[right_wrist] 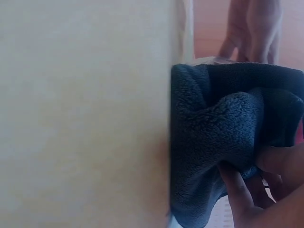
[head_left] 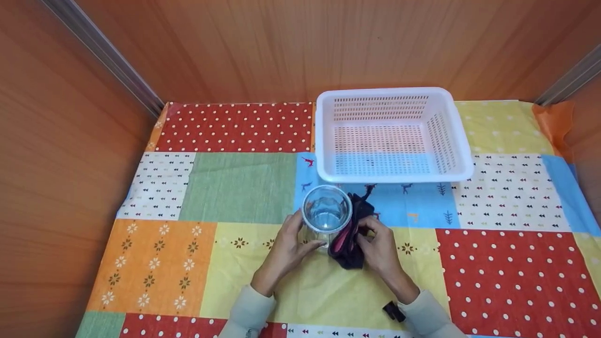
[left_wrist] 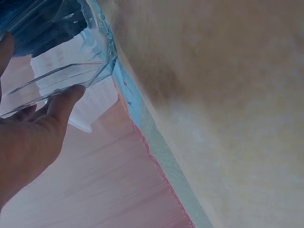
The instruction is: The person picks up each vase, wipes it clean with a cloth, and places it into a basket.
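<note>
A clear glass jar (head_left: 327, 210) with a round open rim stands on the patchwork cloth in front of me. My left hand (head_left: 287, 246) grips its left side, thumb at the near side; in the left wrist view the fingers (left_wrist: 69, 102) curl against the glass wall. Close along the jar's right side is a dark, fuzzy towel (head_left: 350, 249) with a pink patch showing. The right hand (head_left: 379, 244) pinches a fold of that towel between thumb and fingers, as the right wrist view also shows. Part of the jar is hidden behind the towel (right_wrist: 213, 128) there.
Behind the jar and towel, a white perforated plastic basket (head_left: 394, 178) sits on the patchwork tablecloth (head_left: 244, 188). Wooden panels (head_left: 281, 51) enclose the back and sides. A small black object (head_left: 393, 311) is at my right sleeve.
</note>
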The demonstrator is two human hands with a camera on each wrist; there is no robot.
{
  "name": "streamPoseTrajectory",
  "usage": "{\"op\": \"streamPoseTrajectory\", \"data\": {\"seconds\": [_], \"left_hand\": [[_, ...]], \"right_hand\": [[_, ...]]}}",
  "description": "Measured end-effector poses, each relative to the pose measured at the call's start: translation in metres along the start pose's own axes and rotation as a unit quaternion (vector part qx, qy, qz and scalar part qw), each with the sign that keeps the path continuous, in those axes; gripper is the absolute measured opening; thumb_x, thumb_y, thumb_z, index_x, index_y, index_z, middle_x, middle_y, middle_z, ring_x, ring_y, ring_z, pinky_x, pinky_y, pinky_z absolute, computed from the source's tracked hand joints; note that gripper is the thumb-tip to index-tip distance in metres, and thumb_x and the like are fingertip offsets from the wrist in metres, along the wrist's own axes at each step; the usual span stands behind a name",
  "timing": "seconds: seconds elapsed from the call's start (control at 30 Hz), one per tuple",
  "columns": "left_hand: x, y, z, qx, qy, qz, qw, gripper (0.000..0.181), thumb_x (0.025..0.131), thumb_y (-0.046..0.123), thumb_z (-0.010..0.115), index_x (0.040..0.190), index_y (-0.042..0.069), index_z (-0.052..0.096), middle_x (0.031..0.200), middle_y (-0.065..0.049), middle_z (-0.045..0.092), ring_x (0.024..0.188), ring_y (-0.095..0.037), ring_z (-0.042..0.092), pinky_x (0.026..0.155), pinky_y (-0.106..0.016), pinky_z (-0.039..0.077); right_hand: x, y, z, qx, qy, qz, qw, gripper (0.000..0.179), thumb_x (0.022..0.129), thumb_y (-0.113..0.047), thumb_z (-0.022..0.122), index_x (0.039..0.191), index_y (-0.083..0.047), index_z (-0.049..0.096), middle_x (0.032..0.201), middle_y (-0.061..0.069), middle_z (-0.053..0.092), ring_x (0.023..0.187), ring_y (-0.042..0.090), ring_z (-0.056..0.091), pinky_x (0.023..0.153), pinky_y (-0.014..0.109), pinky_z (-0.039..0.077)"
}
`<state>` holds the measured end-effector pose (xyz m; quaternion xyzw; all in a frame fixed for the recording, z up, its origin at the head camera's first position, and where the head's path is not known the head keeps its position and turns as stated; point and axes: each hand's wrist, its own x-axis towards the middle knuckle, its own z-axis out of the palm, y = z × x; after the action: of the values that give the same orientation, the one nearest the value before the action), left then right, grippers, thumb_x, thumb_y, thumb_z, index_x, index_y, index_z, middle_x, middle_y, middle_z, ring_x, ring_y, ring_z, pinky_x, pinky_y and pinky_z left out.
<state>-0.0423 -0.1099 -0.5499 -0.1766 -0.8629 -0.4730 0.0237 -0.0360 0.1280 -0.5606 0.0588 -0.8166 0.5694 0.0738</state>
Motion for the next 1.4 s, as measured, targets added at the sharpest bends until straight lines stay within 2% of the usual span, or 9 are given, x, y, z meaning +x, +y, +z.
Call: {"op": "streamPoseTrajectory", "data": {"seconds": [0.27,0.57,0.7,0.83,0.97,1.1,1.23,1.3,1.4], "left_hand": [[0.0,0.001,0.003,0.007,0.001,-0.006,1.0,0.087,0.083,0.02,0.09,0.157,0.003,0.046,0.149,-0.014,0.06,0.126,-0.031,0.057,0.107,-0.051,0.051],[-0.003,0.004,0.011,0.05,0.051,-0.001,0.9974,0.092,0.074,0.015,0.097,0.15,-0.003,0.05,0.14,-0.02,0.063,0.124,-0.036,0.06,0.105,-0.054,0.053],[-0.004,0.006,0.014,0.046,0.074,0.003,0.9962,0.089,0.072,0.009,0.097,0.147,-0.004,0.051,0.138,-0.02,0.063,0.126,-0.036,0.06,0.107,-0.054,0.052],[-0.004,0.008,0.022,0.047,0.107,0.015,0.993,0.082,0.073,0.003,0.093,0.142,-0.003,0.051,0.131,-0.018,0.06,0.121,-0.032,0.063,0.102,-0.051,0.056],[-0.004,0.009,0.03,0.069,0.136,0.022,0.988,0.076,0.075,0.0,0.09,0.14,-0.003,0.049,0.124,-0.017,0.056,0.112,-0.031,0.064,0.094,-0.049,0.06],[-0.002,0.008,0.024,0.069,0.107,0.015,0.9918,0.077,0.074,0.002,0.091,0.138,-0.002,0.047,0.123,-0.017,0.056,0.11,-0.033,0.065,0.094,-0.049,0.06],[0.001,0.003,0.005,-0.001,0.029,-0.009,0.9995,0.084,0.076,0.004,0.092,0.144,0.0,0.043,0.137,-0.018,0.057,0.127,-0.036,0.062,0.109,-0.051,0.053],[0.002,0.0,-0.002,-0.042,-0.008,-0.023,0.9988,0.083,0.079,0.005,0.091,0.146,0.001,0.041,0.143,-0.02,0.058,0.136,-0.038,0.058,0.114,-0.053,0.048],[0.004,-0.003,-0.008,-0.065,-0.041,-0.032,0.9965,0.079,0.084,0.008,0.09,0.145,0.0,0.041,0.145,-0.022,0.06,0.138,-0.04,0.056,0.116,-0.056,0.045]], "right_hand": [[-0.003,0.004,-0.002,0.022,0.0,0.015,0.9997,0.021,0.086,0.017,0.068,0.094,-0.001,0.073,0.098,0.009,0.071,0.093,0.013,0.064,0.077,0.021,0.057],[-0.005,-0.005,-0.003,0.058,0.011,0.023,0.998,0.017,0.09,0.017,0.068,0.097,0.002,0.074,0.104,0.014,0.072,0.099,0.008,0.066,0.079,0.017,0.059],[-0.006,-0.016,-0.002,0.071,0.021,0.017,0.9971,0.02,0.088,0.02,0.067,0.097,0.003,0.074,0.104,0.017,0.071,0.1,0.004,0.065,0.078,0.017,0.06],[-0.007,-0.028,-0.001,0.073,0.029,0.004,0.9969,0.019,0.087,0.02,0.067,0.097,0.004,0.074,0.102,0.015,0.071,0.102,0.009,0.067,0.079,0.019,0.061],[-0.006,-0.033,0.001,0.077,0.035,0.003,0.9964,0.017,0.089,0.018,0.067,0.096,0.004,0.074,0.1,0.007,0.07,0.101,0.02,0.07,0.08,0.021,0.062],[-0.005,-0.031,0.002,0.069,0.04,-0.001,0.9968,0.018,0.088,0.019,0.067,0.094,0.003,0.073,0.099,0.004,0.07,0.1,0.019,0.069,0.08,0.022,0.062],[-0.005,-0.024,0.003,0.06,0.031,-0.006,0.9977,0.016,0.089,0.018,0.068,0.093,0.003,0.073,0.099,0.007,0.07,0.099,0.017,0.068,0.079,0.021,0.062],[-0.006,-0.021,0.004,0.055,0.025,0.002,0.9982,0.016,0.089,0.017,0.07,0.093,0.002,0.073,0.099,0.009,0.07,0.099,0.017,0.067,0.079,0.019,0.061],[-0.007,-0.015,0.003,0.05,0.02,0.014,0.9985,0.015,0.088,0.016,0.07,0.093,0.002,0.072,0.098,0.013,0.07,0.097,0.017,0.067,0.078,0.017,0.059]]}}
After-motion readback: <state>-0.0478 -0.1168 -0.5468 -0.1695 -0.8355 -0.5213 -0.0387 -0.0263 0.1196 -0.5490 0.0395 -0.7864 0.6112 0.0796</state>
